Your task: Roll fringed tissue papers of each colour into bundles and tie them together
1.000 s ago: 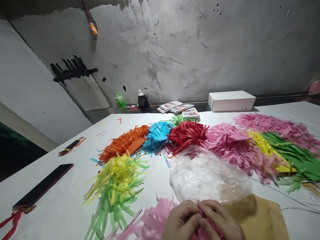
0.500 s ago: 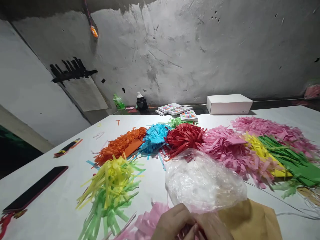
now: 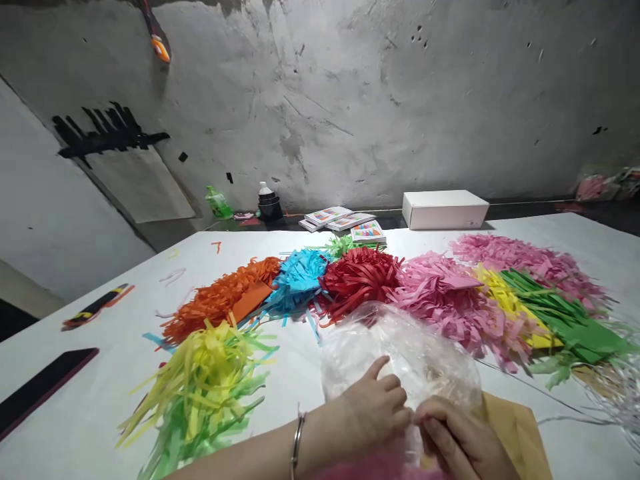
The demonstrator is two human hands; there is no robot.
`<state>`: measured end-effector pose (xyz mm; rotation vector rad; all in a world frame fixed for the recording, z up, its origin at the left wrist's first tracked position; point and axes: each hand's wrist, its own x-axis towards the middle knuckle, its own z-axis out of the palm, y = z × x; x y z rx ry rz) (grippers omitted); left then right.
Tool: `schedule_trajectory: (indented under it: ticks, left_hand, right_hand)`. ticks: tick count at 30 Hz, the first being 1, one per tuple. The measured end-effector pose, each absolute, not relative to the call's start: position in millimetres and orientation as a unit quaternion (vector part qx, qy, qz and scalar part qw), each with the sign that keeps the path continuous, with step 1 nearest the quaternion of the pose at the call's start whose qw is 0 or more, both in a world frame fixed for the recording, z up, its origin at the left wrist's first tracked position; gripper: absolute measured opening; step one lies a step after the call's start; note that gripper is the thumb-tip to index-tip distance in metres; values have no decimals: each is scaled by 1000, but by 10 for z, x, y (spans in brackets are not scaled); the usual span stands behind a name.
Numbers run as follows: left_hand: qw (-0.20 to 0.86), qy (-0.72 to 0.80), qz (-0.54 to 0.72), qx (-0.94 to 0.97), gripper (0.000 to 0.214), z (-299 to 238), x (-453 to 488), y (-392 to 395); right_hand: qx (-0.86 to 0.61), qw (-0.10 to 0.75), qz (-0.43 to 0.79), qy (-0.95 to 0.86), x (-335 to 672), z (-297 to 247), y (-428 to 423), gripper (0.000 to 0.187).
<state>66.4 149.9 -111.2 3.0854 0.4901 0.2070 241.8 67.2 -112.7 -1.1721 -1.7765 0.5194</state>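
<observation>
My left hand, with a bangle on the wrist, rests on a crumpled clear plastic bag near the table's front edge; its thumb sticks up and its fingers curl onto the plastic. My right hand meets it from the right, fingers pinched together at the bag's edge. Pink paper shows under both hands at the bottom edge. A brown envelope lies beneath the right hand.
Heaps of cut paper fringe lie on the white table: yellow-green, orange, blue, red, pink, green. A white box and booklets sit at the back. A dark phone lies left.
The view has swung right and the left forearm has come into sight. Both hands moved up from the pink paper onto the clear plastic bag.
</observation>
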Motion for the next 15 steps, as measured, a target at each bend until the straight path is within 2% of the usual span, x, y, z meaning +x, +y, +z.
schedule_trajectory:
  ticks: [2,5,11,15]
  left_hand:
    - [-21,125,81,989,13,-1143,644,1388]
    - [12,126,68,990,11,-1092,568,1340]
    - [104,382,34,918,13,-1064,431,1613]
    - [131,382,77,912,22,-1092,561,1791]
  right_hand:
    - [-496,425,232,-721,2413,-1071,804,35]
    - [-554,341,233,-723,2428,-1164,1016,33]
    - [-590,277,266,-710,2540,-1499,1107,35]
    - [-609,204,325,-695,2537,-1479,1059,34]
